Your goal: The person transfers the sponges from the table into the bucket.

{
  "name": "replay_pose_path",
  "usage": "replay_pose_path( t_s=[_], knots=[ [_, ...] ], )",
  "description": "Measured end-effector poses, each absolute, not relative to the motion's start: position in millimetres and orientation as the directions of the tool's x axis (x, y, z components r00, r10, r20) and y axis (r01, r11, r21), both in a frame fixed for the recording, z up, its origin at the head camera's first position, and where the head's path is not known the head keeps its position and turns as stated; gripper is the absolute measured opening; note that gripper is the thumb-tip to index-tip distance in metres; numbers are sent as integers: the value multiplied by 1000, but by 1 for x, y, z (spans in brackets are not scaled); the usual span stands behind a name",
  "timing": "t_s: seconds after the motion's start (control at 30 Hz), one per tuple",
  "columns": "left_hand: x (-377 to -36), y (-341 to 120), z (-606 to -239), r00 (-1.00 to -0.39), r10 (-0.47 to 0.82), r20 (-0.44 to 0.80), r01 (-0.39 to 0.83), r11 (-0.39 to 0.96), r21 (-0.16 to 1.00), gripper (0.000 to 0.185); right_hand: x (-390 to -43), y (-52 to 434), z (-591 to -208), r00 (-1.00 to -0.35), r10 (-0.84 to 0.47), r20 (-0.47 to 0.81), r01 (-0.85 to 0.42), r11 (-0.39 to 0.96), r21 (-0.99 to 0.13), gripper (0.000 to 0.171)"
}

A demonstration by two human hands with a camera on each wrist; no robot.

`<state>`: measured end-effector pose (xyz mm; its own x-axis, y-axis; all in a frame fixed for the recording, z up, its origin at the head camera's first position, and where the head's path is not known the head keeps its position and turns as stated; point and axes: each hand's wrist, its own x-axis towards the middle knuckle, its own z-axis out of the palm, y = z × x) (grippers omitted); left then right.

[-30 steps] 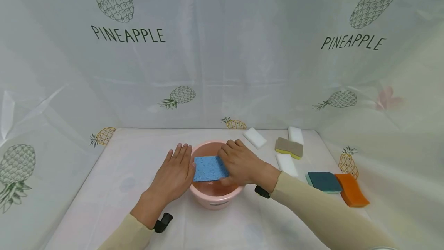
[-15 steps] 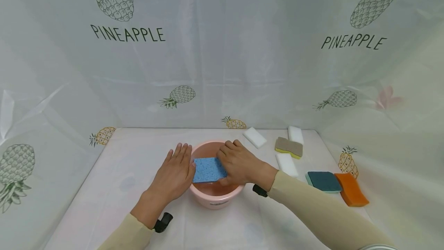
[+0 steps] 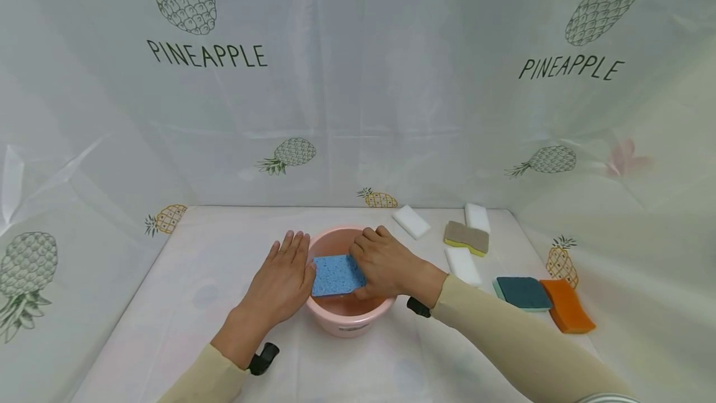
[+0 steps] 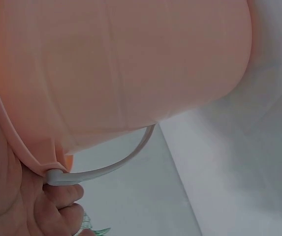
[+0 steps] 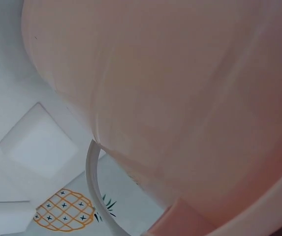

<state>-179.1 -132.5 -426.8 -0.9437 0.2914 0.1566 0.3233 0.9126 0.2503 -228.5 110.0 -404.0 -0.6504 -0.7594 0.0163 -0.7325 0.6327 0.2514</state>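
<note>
A blue sponge [image 3: 338, 275] lies level over the mouth of a pink bucket [image 3: 344, 327]. My right hand [image 3: 387, 264] grips the sponge's right end, its fingers curled over the far side and the thumb on the near side. On the bucket's left rim rests my left hand [image 3: 282, 278], fingers straight and pointing away, the thumb close by the sponge's left end. In the left wrist view the bucket's wall [image 4: 145, 64] and grey handle [image 4: 106, 172] fill much of the picture. The right wrist view shows mostly the bucket's other side [image 5: 170, 88]; the right fingers are hidden there.
Right of the bucket lie white sponges [image 3: 411, 222], a brown-and-yellow sponge [image 3: 467, 237], a dark green scouring sponge [image 3: 523, 293] and an orange sponge [image 3: 567, 306]. A pineapple-print sheet [image 3: 358, 92] hangs behind the table [image 3: 235, 229].
The blue sponge has shifted slightly toward me and lower over the bucket. My right hand has moved a little left with it; my left hand stays put.
</note>
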Motion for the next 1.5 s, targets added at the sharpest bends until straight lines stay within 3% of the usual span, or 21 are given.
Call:
replay_pose_path(
  t_s=[0.43, 0.77, 1.03, 1.23, 1.5],
  knots=[
    [-178, -135, -427, -937, 305, 170, 340, 907, 247, 64, -228, 115, -404, -599, -795, 101, -759, 603, 247, 65],
    [-179, -134, -427, -935, 303, 183, 342, 905, 252, 64, -230, 141, -406, -562, -747, 355, -728, 651, 217, 44],
    [-179, -132, -427, -941, 290, 174, 327, 911, 252, 64, -236, 201, -401, -611, -642, 463, -626, 750, 214, 41],
    [-179, -132, -428, -947, 280, 158, 314, 913, 262, 65, -230, 253, -418, -664, -638, 390, -560, 770, 306, 52],
    [-178, -132, -429, -946, 278, 164, 315, 907, 279, 65, -215, 296, -443, -676, -693, 251, -573, 708, 414, 64]
  ],
)
